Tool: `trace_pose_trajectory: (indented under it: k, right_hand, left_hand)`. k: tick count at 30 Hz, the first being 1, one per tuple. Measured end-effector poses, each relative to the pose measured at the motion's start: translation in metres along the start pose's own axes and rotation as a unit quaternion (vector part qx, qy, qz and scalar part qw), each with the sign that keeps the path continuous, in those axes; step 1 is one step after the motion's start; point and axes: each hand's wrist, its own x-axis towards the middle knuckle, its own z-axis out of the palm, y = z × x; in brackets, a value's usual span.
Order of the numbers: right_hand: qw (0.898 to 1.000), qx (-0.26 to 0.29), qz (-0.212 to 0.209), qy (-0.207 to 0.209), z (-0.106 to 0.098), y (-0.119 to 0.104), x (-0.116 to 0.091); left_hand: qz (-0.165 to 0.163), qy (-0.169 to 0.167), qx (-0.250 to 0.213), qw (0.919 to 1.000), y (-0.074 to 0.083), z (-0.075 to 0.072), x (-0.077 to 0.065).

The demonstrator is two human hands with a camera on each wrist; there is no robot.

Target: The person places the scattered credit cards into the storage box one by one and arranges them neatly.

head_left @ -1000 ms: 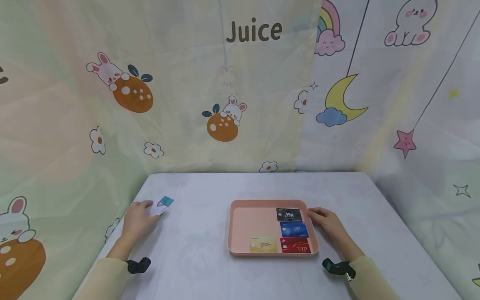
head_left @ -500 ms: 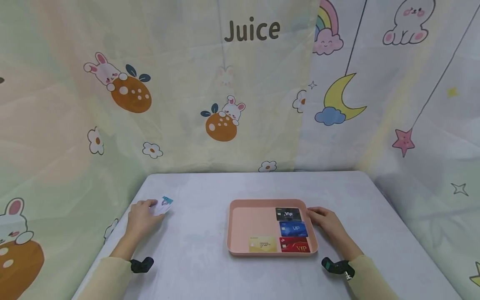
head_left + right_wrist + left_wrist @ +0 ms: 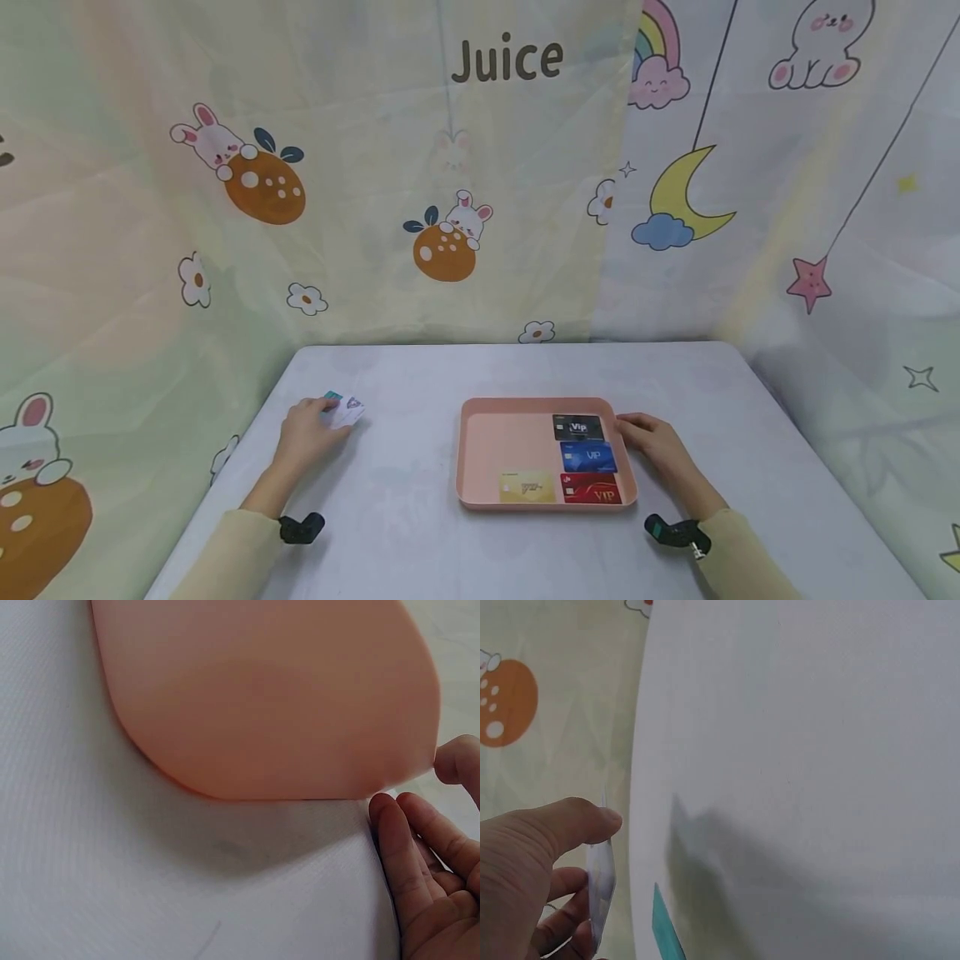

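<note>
My left hand (image 3: 307, 432) pinches a white card (image 3: 348, 410) above the table's left side; a bit of teal shows behind it. In the left wrist view the white card (image 3: 601, 892) stands edge-on between thumb and fingers, with a teal strip (image 3: 667, 926) beside it. Whether the teal belongs to a second card I cannot tell. My right hand (image 3: 660, 454) holds the right edge of a pink tray (image 3: 487, 454), its thumb and fingertips at the rim in the right wrist view. In the tray lie a black card (image 3: 578, 428), a blue card (image 3: 588, 457), a red card (image 3: 591, 489) and a gold card (image 3: 527, 488).
A white cloth covers the table (image 3: 397, 533). Patterned curtains (image 3: 360, 167) hang behind it and along both sides. Each wrist bears a black camera mount, one on the left (image 3: 302, 528) and one on the right (image 3: 677, 533).
My left hand has moved to the right with the card, which has turned so that more white and less teal shows. The right hand and tray stay in place.
</note>
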Motion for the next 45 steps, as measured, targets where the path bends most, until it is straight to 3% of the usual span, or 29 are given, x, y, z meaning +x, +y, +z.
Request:
trace_pose_trajectory:
  k: [8, 21, 31, 45]
  right_hand:
    - [1.000, 0.005, 0.007, -0.002, 0.000, -0.001, -0.001]
    - [1.000, -0.016, -0.005, -0.003, 0.000, 0.002, 0.003]
    - [1.000, -0.005, -0.003, -0.002, 0.001, 0.002, 0.002]
    - [1.000, -0.002, -0.002, -0.002, 0.001, 0.002, 0.001]
  left_hand:
    - [0.049, 0.014, -0.015, 0.9986, 0.019, 0.012, 0.004]
    - [0.120, 0.020, -0.053, 0.9911, 0.056, 0.021, -0.002]
    - [0.143, 0.013, -0.053, 0.9883, 0.075, 0.031, -0.007]
    - [0.133, 0.012, -0.108, 0.9852, 0.098, 0.045, -0.012]
